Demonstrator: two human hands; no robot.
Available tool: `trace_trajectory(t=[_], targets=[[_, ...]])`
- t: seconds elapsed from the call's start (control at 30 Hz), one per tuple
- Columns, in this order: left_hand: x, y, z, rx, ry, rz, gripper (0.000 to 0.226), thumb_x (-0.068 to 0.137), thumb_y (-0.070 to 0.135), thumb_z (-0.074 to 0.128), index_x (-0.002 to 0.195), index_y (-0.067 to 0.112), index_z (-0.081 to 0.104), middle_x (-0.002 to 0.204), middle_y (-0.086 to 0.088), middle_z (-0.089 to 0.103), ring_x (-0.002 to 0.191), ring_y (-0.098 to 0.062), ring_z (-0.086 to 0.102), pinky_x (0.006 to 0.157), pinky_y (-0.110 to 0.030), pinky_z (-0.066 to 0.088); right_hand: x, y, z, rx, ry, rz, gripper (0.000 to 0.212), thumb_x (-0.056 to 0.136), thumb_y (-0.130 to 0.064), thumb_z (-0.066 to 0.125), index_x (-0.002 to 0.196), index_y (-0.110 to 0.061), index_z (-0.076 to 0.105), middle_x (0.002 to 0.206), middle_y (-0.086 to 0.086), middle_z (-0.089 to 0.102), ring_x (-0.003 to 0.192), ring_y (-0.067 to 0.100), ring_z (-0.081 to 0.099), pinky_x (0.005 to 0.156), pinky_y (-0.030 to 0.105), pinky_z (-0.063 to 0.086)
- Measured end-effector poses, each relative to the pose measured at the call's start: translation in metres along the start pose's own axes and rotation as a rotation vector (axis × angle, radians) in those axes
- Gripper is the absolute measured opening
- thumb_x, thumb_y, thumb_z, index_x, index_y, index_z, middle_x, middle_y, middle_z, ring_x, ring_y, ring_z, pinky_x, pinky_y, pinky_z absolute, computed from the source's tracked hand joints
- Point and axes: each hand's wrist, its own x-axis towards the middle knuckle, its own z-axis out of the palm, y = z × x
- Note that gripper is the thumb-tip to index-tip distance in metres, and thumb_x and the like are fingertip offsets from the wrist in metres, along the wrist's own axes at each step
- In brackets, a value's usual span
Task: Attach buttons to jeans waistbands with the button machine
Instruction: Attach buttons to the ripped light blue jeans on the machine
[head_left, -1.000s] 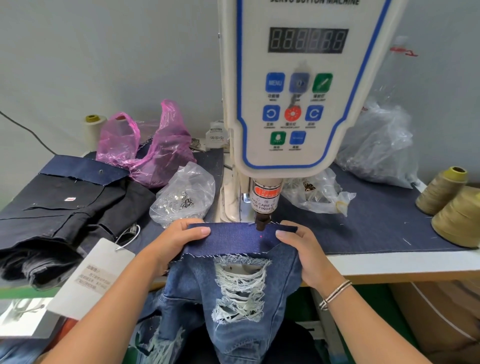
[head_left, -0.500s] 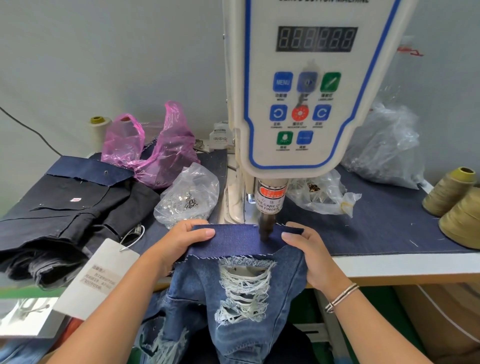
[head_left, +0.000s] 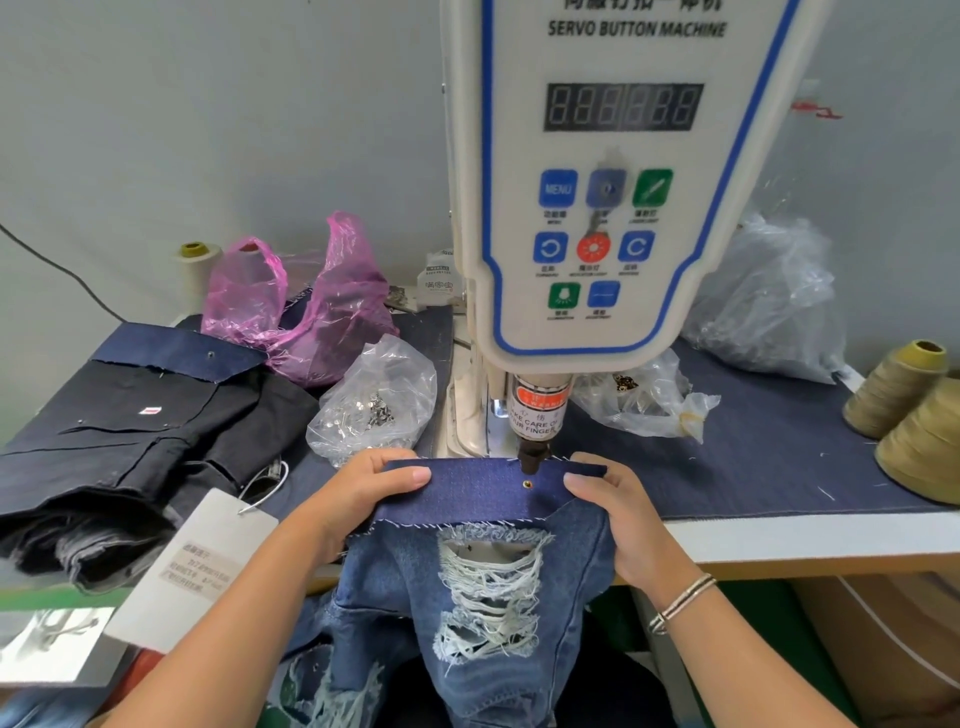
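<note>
The waistband (head_left: 483, 491) lies flat at the front edge of the tabletop (head_left: 769, 457), directly below the punch (head_left: 534, 457) of the button machine (head_left: 618, 208). A metal button (head_left: 528, 485) sits in the waistband just in front of the punch tip. The ripped jeans (head_left: 483, 587) hang from the waistband over the tabletop edge.

The left hand (head_left: 358, 493) grips the waistband's left end, thumb on top and fingers curled beneath. The right hand (head_left: 618, 514) pinches the right end in the same way, thumb on top, just beside the button. A bracelet (head_left: 680, 603) circles the right wrist.

The punch stands between the two thumbs, its tip touching or nearly touching the cloth; which cannot be told.

Left of the machine base lies a clear bag (head_left: 374, 400) of metal parts, with a pink bag (head_left: 306, 306) behind it. Further left is a stack of dark jeans (head_left: 130, 441) with a paper tag (head_left: 202, 561) hanging over the tabletop edge. A small spool (head_left: 197, 265) stands by the wall. Right of the machine lie two further clear bags (head_left: 644, 400), one near (head_left: 644, 400) and one large (head_left: 769, 306) by the wall. Two thread cones (head_left: 893, 395) stand at the far right.
</note>
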Motion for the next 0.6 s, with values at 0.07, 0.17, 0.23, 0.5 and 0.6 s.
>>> trace_trajectory(t=[0.07,0.17,0.23,0.5,0.6], targets=[[0.000,-0.001,0.001,0.004,0.013,-0.006,0.029,0.053,0.046,0.081,0.067,0.022,0.072,0.069,-0.001,0.068,0.061,-0.010,0.065,0.059,-0.017,0.051,-0.001,0.000,0.000,0.007,0.009,-0.001,0.043,0.057,-0.017,0.071,0.098,-0.012,0.062,0.074,0.004,0.073,0.069,0.015,0.071,0.061,0.026,0.056],[0.001,-0.001,0.001,0.013,0.038,0.008,0.040,0.047,0.053,0.086,0.064,0.021,0.070,0.064,0.000,0.066,0.057,-0.009,0.062,0.056,-0.015,0.049,-0.001,-0.001,0.000,0.058,0.016,-0.002,0.039,0.058,-0.013,0.069,0.097,-0.011,0.061,0.072,0.003,0.073,0.066,0.014,0.071,0.056,0.023,0.055],[0.001,0.000,0.001,0.032,0.049,0.013,0.039,0.047,0.054,0.085,0.058,0.022,0.066,0.059,0.004,0.060,0.051,-0.005,0.057,0.052,-0.013,0.044,-0.001,-0.001,0.000,0.075,0.025,0.004,0.041,0.056,-0.014,0.070,0.096,-0.011,0.061,0.072,0.004,0.073,0.066,0.015,0.071,0.056,0.024,0.056],[-0.001,-0.002,0.001,0.034,0.019,0.062,0.032,0.064,0.046,0.071,0.050,0.024,0.052,0.053,0.011,0.042,0.047,-0.002,0.038,0.048,-0.012,0.032,-0.006,-0.002,-0.001,0.137,-0.015,0.028,0.037,0.060,-0.012,0.067,0.096,-0.012,0.061,0.076,0.006,0.074,0.070,0.017,0.072,0.059,0.025,0.057],[-0.001,-0.002,0.000,0.075,0.000,0.095,0.033,0.063,0.046,0.071,0.050,0.023,0.051,0.053,0.011,0.040,0.047,-0.002,0.036,0.049,-0.014,0.029,-0.017,-0.004,0.005,0.189,-0.025,0.024,0.034,0.062,-0.009,0.064,0.097,-0.011,0.061,0.076,0.007,0.073,0.069,0.017,0.072,0.057,0.024,0.056]])
